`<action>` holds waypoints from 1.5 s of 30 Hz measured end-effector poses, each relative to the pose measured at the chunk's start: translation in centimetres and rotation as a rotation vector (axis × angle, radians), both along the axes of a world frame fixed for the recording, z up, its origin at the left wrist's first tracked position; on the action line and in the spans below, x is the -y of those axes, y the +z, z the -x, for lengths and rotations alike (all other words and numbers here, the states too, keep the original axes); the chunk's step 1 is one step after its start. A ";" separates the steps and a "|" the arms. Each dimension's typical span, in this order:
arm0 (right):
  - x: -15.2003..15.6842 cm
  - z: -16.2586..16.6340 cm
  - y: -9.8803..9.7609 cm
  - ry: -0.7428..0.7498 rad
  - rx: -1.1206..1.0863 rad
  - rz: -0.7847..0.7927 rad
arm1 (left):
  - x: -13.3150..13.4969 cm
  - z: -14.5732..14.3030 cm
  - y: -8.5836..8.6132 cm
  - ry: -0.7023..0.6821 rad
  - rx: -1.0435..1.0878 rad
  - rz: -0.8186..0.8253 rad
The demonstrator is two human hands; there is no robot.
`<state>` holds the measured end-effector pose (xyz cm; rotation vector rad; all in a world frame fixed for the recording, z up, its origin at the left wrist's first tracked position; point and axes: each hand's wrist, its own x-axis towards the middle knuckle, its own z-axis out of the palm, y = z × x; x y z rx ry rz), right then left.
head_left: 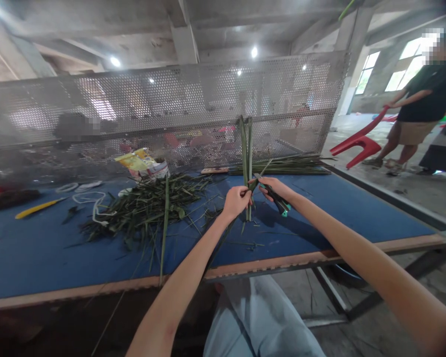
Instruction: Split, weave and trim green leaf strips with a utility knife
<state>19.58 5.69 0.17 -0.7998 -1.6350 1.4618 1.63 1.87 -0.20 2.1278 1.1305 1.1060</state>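
Note:
Long green leaf strips point(245, 148) stand upright in front of me, just above the blue table. My left hand point(239, 199) is closed around their lower part, fingers pinched together. On the right, my right hand point(273, 188) grips a pliers-like hand tool point(280, 201) with black and green handles. Its grey metal tip points left, close to the strips and my left fingers. Whether the jaws touch a strip I cannot tell. Small green clippings point(254, 244) lie on the table below my hands.
To the left lies a heap of cut leaves point(152, 203), with a yellow-handled knife point(40, 208), white cord point(96, 206) and a yellow bag point(139, 161). More long leaves point(290, 166) lie along the back by a perforated metal screen point(208, 99). At right, a person holds a red chair point(360, 141).

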 end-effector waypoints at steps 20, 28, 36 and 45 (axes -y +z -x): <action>1.4 1.3 -0.1 0.033 0.162 0.000 | 0.7 0.0 0.5 0.155 -0.133 -0.170; 1.4 1.5 -0.2 0.066 0.169 -0.021 | 0.3 0.0 0.1 0.128 -0.056 -0.128; 0.2 0.5 0.1 -0.035 0.008 0.009 | 0.1 -0.4 0.2 0.017 0.115 0.068; 0.5 0.3 0.4 -0.026 0.078 0.039 | 0.4 -0.2 0.1 0.059 0.020 -0.033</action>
